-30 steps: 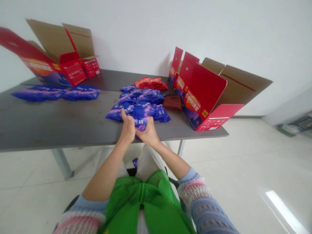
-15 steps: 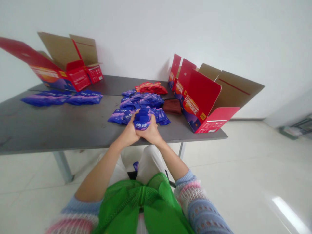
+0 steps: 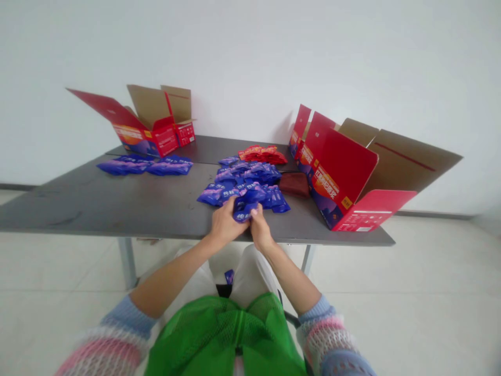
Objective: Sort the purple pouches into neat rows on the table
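Observation:
Between my two hands, just above the table's front edge, is a small stack of blue sachets (image 3: 247,203) with white lettering. My left hand (image 3: 227,223) is closed around the stack's left side. On its right side my right hand (image 3: 260,225) grips it, thumb on top near the corner. Right behind the hands lies a heap of more blue sachets (image 3: 211,193), overlapping in loose rows. Red sachets (image 3: 261,153) are piled at the back of that heap. A dark brown pouch (image 3: 294,184) rests beside it on the right.
Open red cartons (image 3: 332,177) stand at the table's right end, flaps up. Another open red carton (image 3: 164,138) is at the back left, with blue sachet rows (image 3: 144,165) before it. The grey table (image 3: 129,203) ends near my knees. A blue sachet (image 3: 229,276) lies below.
The view has turned left, so everything sits further right in it. My hands still hold the stack; its top sachets have tilted and fanned, and my right hand has shifted its grip.

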The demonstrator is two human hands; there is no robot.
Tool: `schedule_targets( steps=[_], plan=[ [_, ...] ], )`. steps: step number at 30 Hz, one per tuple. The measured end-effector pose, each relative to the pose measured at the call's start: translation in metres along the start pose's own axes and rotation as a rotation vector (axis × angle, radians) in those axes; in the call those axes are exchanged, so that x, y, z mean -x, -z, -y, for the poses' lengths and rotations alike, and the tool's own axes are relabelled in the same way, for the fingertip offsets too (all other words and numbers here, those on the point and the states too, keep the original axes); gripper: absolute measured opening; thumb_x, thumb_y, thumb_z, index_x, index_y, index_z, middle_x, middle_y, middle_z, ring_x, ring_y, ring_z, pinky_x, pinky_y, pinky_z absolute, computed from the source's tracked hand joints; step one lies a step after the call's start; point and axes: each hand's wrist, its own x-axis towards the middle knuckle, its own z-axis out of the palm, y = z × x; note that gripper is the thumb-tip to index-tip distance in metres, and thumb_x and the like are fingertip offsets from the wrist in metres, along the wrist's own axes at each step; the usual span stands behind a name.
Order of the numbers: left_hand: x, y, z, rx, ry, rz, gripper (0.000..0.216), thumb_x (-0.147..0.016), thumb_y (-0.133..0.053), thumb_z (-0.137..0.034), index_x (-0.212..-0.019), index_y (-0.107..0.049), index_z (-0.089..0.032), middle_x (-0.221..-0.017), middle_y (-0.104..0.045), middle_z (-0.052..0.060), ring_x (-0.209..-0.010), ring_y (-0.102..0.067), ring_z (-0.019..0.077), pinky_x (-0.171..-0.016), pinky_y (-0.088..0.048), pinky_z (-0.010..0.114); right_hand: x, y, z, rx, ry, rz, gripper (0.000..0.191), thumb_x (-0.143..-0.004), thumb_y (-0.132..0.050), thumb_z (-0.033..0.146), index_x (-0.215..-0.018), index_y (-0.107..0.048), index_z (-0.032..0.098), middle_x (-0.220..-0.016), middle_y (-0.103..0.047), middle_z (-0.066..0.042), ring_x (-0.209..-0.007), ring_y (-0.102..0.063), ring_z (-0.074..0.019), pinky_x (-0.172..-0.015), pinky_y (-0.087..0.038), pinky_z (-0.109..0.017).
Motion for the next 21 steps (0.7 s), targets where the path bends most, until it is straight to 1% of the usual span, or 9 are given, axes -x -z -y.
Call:
schedule_targets(
  steps=[2, 4, 7, 10, 12, 14, 17, 19, 21],
  plan=[
    [-0.004, 0.005, 0.001, 0.046, 0.018, -0.059, 0.070, -0.064, -0.082, -0.037, -0.130, -0.065, -0.020, -0.100, -0.080, 0.012, -0.094, -0.077, 0.0360, -0.087, -0.061, 0.044, 0.003, -0.002, 0.000, -0.110, -0.033, -0.115, 0.045, -0.080, -0.062, 0.063, -0.108, -0.057, 0.028, -0.107, -0.065, -0.005, -0.104, -0.064, -0.0240, -0.100, -0.054, -0.045],
    [-0.015, 0.022, 0.005, 0.116, 0.008, -0.059, 0.059, -0.065, -0.078, -0.035, -0.120, -0.069, -0.018, -0.101, -0.080, 0.012, -0.091, -0.077, 0.0330, -0.087, -0.062, 0.044, 0.005, -0.001, -0.001, -0.169, -0.041, -0.264, 0.038, -0.078, -0.064, 0.055, -0.104, -0.055, 0.029, -0.102, -0.061, -0.003, -0.099, -0.062, -0.0216, -0.097, -0.054, -0.044],
    [-0.041, 0.067, 0.023, 0.174, -0.041, 0.090, 0.047, -0.062, -0.077, -0.034, -0.107, -0.075, -0.019, -0.110, -0.080, 0.011, -0.098, -0.075, 0.0317, -0.094, -0.061, 0.043, 0.001, 0.002, -0.002, -0.233, -0.061, -0.357, 0.031, -0.070, -0.071, 0.040, -0.095, -0.055, 0.028, -0.095, -0.057, 0.000, -0.093, -0.059, -0.0183, -0.100, -0.052, -0.043],
    [-0.072, 0.121, 0.060, 0.042, 0.035, 0.249, 0.042, -0.054, -0.077, -0.036, -0.093, -0.075, -0.018, -0.089, -0.080, 0.006, -0.082, -0.074, 0.0304, -0.080, -0.063, 0.042, -0.006, 0.004, -0.002, -0.252, -0.107, -0.322, 0.026, -0.067, -0.071, 0.034, -0.087, -0.056, 0.026, -0.090, -0.057, 0.001, -0.091, -0.060, -0.0176, -0.102, -0.051, -0.043],
    [-0.091, 0.154, 0.092, -0.086, 0.178, 0.344, 0.037, -0.051, -0.077, -0.036, -0.084, -0.074, -0.020, -0.073, -0.076, 0.003, -0.066, -0.070, 0.0284, -0.062, -0.061, 0.039, -0.009, 0.005, -0.001, -0.185, -0.072, -0.321, 0.023, -0.070, -0.069, 0.036, -0.086, -0.056, 0.026, -0.088, -0.057, 0.001, -0.090, -0.060, -0.0182, -0.100, -0.051, -0.043],
    [-0.107, 0.184, 0.124, -0.223, 0.355, 0.356, 0.032, -0.047, -0.077, -0.031, -0.076, -0.070, -0.021, -0.066, -0.073, 0.003, -0.061, -0.069, 0.0291, -0.057, -0.059, 0.039, -0.008, 0.006, -0.001, -0.032, 0.041, -0.336, 0.018, -0.075, -0.066, 0.036, -0.085, -0.057, 0.025, -0.089, -0.057, 0.000, -0.090, -0.059, -0.0189, -0.098, -0.050, -0.041],
    [-0.124, 0.228, 0.164, -0.315, 0.637, 0.308, 0.030, -0.052, -0.074, -0.027, -0.081, -0.070, -0.020, -0.075, -0.076, 0.007, -0.070, -0.071, 0.0313, -0.072, -0.062, 0.046, 0.001, 0.008, 0.001, 0.283, 0.242, -0.322, 0.008, -0.085, -0.057, 0.033, -0.084, -0.058, 0.024, -0.097, -0.057, -0.004, -0.097, -0.059, -0.0214, -0.096, -0.049, -0.041],
    [-0.132, 0.257, 0.185, -0.346, 0.827, 0.273, 0.020, -0.066, -0.070, -0.037, -0.076, -0.067, -0.020, -0.068, -0.072, 0.010, -0.073, -0.070, 0.0334, -0.081, -0.061, 0.056, 0.008, 0.008, 0.004, 0.425, 0.335, -0.309, 0.009, -0.089, -0.052, 0.029, -0.084, -0.059, 0.024, -0.101, -0.056, -0.006, -0.103, -0.058, -0.0233, -0.096, -0.047, -0.042],
    [-0.136, 0.284, 0.203, -0.317, 0.965, 0.223, 0.032, -0.075, -0.068, -0.050, -0.068, -0.062, -0.020, -0.059, -0.065, 0.012, -0.075, -0.069, 0.0370, -0.086, -0.056, 0.068, 0.013, 0.007, 0.007, 0.500, 0.399, -0.306, 0.010, -0.090, -0.051, 0.025, -0.085, -0.059, 0.024, -0.100, -0.055, -0.007, -0.105, -0.056, -0.0246, -0.097, -0.045, -0.043]
  ],
)
